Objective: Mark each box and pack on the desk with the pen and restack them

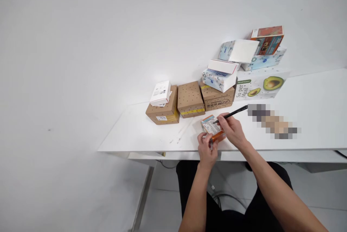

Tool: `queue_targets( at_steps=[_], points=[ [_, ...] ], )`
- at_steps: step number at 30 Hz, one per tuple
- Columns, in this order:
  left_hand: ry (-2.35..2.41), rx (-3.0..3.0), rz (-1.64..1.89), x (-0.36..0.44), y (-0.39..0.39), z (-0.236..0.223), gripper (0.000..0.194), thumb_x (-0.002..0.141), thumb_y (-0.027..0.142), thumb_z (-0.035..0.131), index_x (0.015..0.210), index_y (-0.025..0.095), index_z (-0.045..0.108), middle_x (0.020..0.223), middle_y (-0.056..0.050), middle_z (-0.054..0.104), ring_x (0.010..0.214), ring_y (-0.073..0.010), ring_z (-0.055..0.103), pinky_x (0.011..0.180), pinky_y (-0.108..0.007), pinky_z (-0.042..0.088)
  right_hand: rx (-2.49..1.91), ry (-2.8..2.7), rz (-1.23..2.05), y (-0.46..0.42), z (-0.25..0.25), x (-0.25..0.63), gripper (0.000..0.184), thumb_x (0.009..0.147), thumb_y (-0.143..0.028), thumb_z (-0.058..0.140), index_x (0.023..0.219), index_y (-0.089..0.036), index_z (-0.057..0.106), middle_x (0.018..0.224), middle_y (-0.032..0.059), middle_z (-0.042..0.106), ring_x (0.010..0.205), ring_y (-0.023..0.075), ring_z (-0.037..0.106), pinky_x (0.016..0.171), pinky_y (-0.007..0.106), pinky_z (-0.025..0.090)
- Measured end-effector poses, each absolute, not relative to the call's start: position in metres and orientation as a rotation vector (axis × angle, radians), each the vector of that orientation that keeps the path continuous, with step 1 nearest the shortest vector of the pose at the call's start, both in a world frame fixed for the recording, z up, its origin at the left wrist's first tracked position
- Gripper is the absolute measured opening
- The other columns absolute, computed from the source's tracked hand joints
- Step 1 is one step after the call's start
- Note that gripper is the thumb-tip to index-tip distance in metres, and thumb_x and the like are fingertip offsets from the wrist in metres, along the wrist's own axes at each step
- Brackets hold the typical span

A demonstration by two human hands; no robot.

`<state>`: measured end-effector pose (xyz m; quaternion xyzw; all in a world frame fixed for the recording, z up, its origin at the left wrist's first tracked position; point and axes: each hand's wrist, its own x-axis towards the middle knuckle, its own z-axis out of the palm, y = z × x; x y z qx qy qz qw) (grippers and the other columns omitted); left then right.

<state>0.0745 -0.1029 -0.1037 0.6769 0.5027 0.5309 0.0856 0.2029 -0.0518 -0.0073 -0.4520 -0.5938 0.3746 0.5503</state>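
Note:
A small orange box [211, 125] lies near the table's front edge, its upper face covered in fine print I cannot read. The fingers of my left hand [207, 149] are closed about its near end. In my right hand [232, 130] is a slim black pen [235, 111], gripped near its tip and slanting up to the right. The pen's tip points down at the printed face; whether it touches is too small to tell. My right fingers cover part of the box's right side.
Dotted brown cartons [189, 96] stand in a row behind my hands. A small white box [160, 93] lies on the left carton. Patterned white boxes [221, 78] are stacked at right, near an avocado-print box [261, 85] and a red box [268, 40]. A pixelated patch [273, 121] hides something on the table.

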Motion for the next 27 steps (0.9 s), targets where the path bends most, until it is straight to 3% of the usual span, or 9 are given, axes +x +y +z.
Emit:
queue_targets(
  at_steps=[19,27],
  points=[
    [1.551,2.016,1.534,0.076,-0.104,-0.101,0.032,0.087,0.021,0.050,0.118,0.020,0.043,0.113,-0.012,0.043,0.089,-0.0159,0.057,0.071,-0.031,0.053,-1.256,-1.815,0.678,-0.048,-0.019,0.192,0.026,0.090,-0.043,0.035,0.085,-0.022,0.051,0.078,0.0067,0.067,0.069,0.0207,0.064,0.064,0.029,0.045],
    [1.536,2.010,1.542,0.077,-0.104,-0.101,0.032,0.087,0.021,0.049,0.118,0.020,0.043,0.113,-0.011,0.042,0.086,-0.0152,0.056,0.070,-0.031,0.052,-1.249,-1.848,0.674,-0.048,-0.019,0.192,0.026,0.090,-0.043,0.035,0.086,-0.022,0.051,0.072,0.0055,0.065,0.066,0.0205,0.063,0.062,0.028,0.044]
  ],
)
